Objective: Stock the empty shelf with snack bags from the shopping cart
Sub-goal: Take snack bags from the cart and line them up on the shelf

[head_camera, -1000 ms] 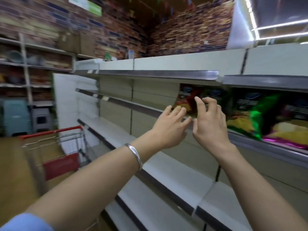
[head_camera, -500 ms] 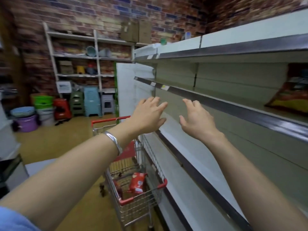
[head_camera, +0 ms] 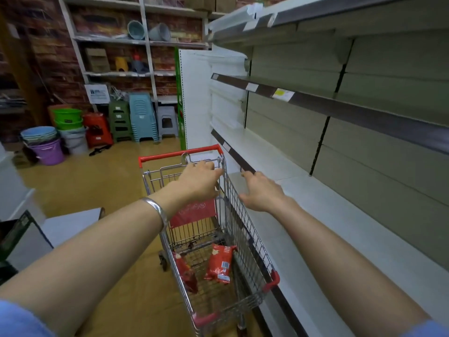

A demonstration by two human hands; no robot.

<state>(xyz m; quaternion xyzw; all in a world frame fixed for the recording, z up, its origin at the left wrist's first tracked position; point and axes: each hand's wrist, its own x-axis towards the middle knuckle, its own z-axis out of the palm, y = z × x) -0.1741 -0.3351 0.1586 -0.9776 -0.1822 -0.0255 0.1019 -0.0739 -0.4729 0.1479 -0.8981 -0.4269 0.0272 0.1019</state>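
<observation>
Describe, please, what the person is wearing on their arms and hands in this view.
Both forearms are bare. The left wrist carries a plain, smooth silver metal bangle, and no ring can be made out on the left hand or the right hand. A light blue fabric sleeve edge shows at the upper left arm, and a matching sleeve at the right.

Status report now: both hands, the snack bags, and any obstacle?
Left hand and right hand open, above the cart, holding nothing. Two red snack bags lie in the cart. Nothing blocks the reach.
</observation>
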